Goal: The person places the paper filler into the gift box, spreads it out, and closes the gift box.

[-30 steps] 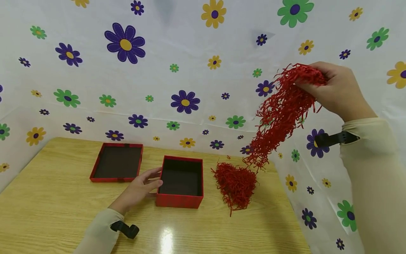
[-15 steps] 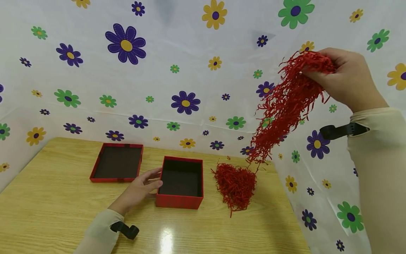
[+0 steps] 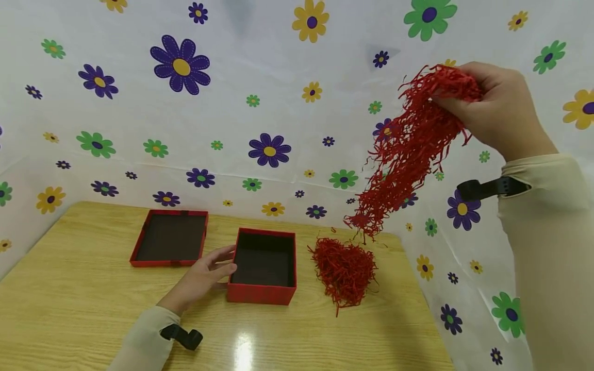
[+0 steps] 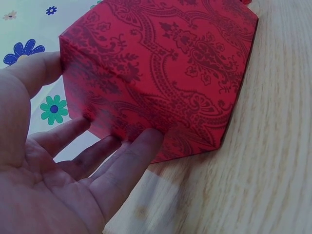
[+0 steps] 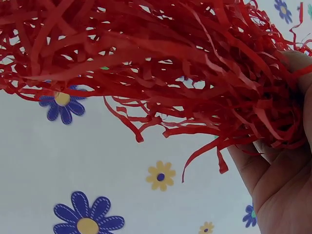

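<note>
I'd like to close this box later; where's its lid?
In the head view, the lid lies on the left of the table, inside up, left of the box and beyond the left hand.

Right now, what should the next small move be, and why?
Probably swing the right hand leftward, bringing its red shreds over the open box: nothing shows inside the box, the left hand touches its side, and the held shreds hang off to the box's right.

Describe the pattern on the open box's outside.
Dark floral, paisley-like scrollwork on red; the box shows it best in the left wrist view.
</note>
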A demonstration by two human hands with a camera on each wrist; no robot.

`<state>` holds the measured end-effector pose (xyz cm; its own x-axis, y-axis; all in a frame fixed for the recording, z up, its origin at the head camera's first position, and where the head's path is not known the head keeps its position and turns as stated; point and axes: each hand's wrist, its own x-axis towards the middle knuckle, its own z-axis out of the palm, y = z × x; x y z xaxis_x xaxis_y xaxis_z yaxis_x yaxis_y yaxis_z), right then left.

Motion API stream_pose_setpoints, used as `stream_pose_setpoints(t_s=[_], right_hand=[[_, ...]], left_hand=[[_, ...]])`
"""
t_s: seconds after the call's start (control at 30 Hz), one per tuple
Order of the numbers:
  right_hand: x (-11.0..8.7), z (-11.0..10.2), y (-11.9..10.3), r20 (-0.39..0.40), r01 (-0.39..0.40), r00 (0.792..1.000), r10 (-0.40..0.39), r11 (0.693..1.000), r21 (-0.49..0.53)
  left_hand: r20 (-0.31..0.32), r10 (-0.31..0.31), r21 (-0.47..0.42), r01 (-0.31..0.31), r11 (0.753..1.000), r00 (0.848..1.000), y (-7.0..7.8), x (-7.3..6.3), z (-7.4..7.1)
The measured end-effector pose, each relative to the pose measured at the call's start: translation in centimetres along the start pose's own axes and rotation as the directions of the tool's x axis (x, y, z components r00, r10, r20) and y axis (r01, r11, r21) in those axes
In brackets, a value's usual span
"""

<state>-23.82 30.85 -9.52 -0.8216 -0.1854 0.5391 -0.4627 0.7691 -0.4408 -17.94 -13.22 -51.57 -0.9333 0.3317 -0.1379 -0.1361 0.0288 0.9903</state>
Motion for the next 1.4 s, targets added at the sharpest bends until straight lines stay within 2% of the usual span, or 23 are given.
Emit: stream_pose_setpoints(t_s=[0.3, 0.5, 0.67, 0.97, 1.4], right_hand=[[-3.1, 3.6, 1.0, 0.038, 0.089, 0.995, -0.089, 0.996, -0.02], [-4.0, 4.6, 1.4, 0.058, 0.114, 0.992, -0.113, 0.993, -0.018], [-4.0, 4.7, 0.7, 0.049, 0.09, 0.995, -0.091, 0.996, 0.013], [-3.4, 5.7, -1.3, 0.016, 0.121, 0.992, -0.122, 0.991, 0.058], [-1.7, 7.1, -6.0, -0.004, 0.167, 0.986, -0.169, 0.968, 0.189]], left_hand=[[0.008, -0.014, -0.005, 0.014, 1.0, 1.0, 0.0, -0.1, 0.2], [0.005, -0.021, -0.003, 0.021, 1.0, 1.0, 0.2, -0.4, 0.3], [0.002, -0.024, -0.007, 0.024, 1.0, 1.0, 0.2, -0.4, 0.3], [0.0, -0.017, 0.004, 0.017, 1.0, 1.0, 0.4, -0.4, 0.3], [-0.009, -0.01, 0.024, 0.01, 1.0, 1.0, 0.4, -0.3, 0.4]])
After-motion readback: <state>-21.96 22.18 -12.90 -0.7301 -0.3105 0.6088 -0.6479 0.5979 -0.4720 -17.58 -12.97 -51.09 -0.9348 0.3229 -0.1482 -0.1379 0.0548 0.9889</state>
